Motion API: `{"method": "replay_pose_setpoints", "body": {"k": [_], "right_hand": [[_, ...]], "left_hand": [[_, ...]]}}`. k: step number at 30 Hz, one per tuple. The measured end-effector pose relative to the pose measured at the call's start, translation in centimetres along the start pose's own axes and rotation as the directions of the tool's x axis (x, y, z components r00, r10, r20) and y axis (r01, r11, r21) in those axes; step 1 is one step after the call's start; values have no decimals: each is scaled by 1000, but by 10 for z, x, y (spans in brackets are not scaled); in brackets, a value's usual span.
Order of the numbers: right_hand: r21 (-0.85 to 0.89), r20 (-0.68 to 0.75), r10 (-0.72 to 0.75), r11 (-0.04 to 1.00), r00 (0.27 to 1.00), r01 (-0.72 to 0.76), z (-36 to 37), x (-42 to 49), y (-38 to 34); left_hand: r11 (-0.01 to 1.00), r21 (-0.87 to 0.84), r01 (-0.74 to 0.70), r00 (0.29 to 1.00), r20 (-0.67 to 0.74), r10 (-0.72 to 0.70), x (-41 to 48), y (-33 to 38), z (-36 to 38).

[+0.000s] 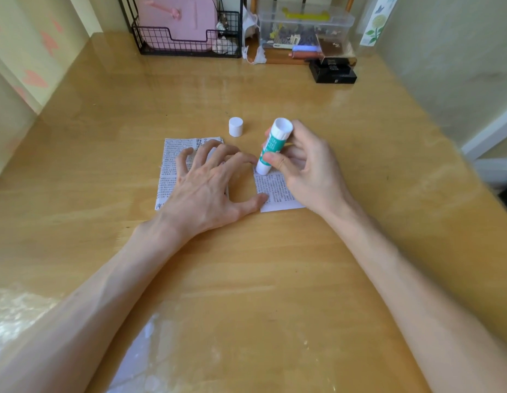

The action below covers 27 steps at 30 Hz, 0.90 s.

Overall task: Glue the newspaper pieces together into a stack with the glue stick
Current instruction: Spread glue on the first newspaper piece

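Note:
Two newspaper pieces lie side by side on the wooden desk. The left piece (169, 168) is partly under my left hand (207, 185), whose spread fingers rest on it while the thumb presses the near left corner of the right piece (275, 191). My right hand (306, 165) grips a white and green glue stick (272, 146), tilted, with its lower end touching the far left corner of the right piece. The glue stick's white cap (236, 126) stands on the desk just behind the papers.
At the back of the desk stand a black wire rack (187, 43) with a pink item, a clear plastic box (306, 26) of small things, and a black box (333, 72). Walls close in on both sides.

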State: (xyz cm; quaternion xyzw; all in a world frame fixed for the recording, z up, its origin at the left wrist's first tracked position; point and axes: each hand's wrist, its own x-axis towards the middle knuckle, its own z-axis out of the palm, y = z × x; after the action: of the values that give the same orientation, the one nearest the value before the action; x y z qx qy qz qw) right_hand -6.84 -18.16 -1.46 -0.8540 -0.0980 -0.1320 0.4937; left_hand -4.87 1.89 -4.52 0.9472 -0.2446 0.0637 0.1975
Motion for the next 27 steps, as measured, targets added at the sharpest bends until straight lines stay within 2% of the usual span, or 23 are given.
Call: {"method": "replay_pose_setpoints", "body": {"k": [4,9,17,27], "right_hand": [[-95,20,-35,995,999,37,4,2,-1],[-238,-22,-60,970,998,53,4,6,1],[-338,-73,13,940,997,-37,-14,4,6],[-361,-178,99,919,979,-159,-43,-1,16]], "left_hand": [[1000,11,3,1000,4,-3,1,-2,0],[1000,9,3,1000,-13,-3,0,-1,0],[1000,11,-1,1000,-15,1,0,-2,0],[1000,-15,1,1000,5,-1,0,-2,-1]]}}
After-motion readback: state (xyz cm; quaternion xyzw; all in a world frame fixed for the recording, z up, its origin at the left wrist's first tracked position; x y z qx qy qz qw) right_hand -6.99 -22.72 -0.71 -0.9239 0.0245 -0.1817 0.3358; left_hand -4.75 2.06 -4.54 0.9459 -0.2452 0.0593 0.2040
